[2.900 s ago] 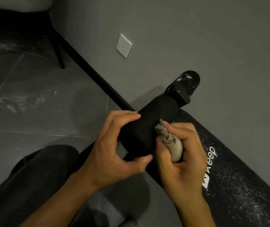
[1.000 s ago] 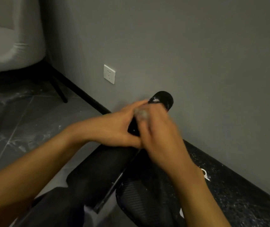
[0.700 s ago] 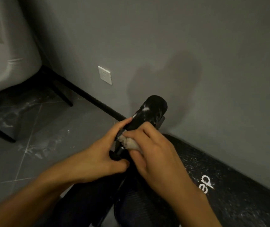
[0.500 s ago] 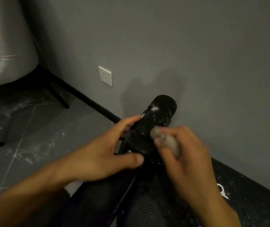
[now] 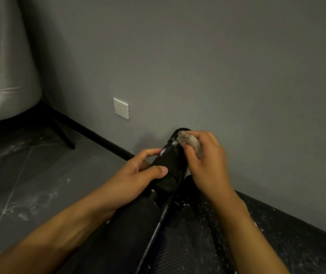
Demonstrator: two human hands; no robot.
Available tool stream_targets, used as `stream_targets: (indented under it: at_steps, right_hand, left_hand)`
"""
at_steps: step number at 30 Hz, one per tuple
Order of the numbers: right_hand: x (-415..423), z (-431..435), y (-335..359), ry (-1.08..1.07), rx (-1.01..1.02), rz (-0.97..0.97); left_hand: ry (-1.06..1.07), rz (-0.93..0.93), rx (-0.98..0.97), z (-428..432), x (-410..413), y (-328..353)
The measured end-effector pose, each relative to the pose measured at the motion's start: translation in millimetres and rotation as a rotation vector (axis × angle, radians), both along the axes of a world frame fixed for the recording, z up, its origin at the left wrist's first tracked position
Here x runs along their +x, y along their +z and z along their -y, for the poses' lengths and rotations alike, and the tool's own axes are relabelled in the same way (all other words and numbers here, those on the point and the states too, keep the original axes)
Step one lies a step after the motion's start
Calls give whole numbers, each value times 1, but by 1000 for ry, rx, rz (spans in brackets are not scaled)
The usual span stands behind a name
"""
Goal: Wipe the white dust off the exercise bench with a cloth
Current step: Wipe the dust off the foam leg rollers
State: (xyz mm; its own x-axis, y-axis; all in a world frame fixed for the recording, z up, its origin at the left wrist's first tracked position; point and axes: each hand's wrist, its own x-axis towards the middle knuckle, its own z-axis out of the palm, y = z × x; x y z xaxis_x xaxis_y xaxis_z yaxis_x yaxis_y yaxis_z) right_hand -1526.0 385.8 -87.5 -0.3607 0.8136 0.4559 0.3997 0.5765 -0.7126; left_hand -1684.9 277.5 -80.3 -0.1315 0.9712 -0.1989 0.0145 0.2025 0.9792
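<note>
While right hand [image 5: 205, 159] is pinching balled cloth [image 5: 190, 140] against far end of foam roller [image 5: 170, 165] to rub off white dust [image 5: 168, 148] | left hand [image 5: 136, 177] is gripping roller's left side, bracing it | bench pad [image 5: 277, 244], near right, is looking speckled

The roller [image 5: 170, 165] is black, smeared white near its far end. The cloth [image 5: 189, 140] against it is pale beige-grey. Right of the roller, the black mat [image 5: 277, 234] is speckled white. Left of the roller, the floor [image 5: 39, 175] is dark grey tile with pale seams and white smudges. Beyond the roller, the wall [image 5: 197, 66] is plain grey with a white socket [image 5: 121, 108].
</note>
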Motion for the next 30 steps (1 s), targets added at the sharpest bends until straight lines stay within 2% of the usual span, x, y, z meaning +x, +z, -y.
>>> stream_targets:
  at_steps: [4,9,11,16,22,27,30]
  right_hand:
    - [0,-11,4,38,-10,44]
    - [14,11,11,266,37,169]
    - [14,8,7,226,77,164]
    - [0,-10,0,-66,58,66]
    - [13,25,-1,153,35,57]
    - [-3,4,6,-52,18,74]
    - [2,26,7,102,-51,28]
  left_hand:
    - [9,-10,11,-1,3,2]
    - [18,-39,65,-3,0,-5]
    - [31,-53,92,-2,-1,-8]
    - [-14,26,49,-7,-6,-17]
    - [-75,138,78,-9,-8,-24]
    - [-76,149,112,-8,-8,-24]
    - [-64,165,137,-8,-8,-28]
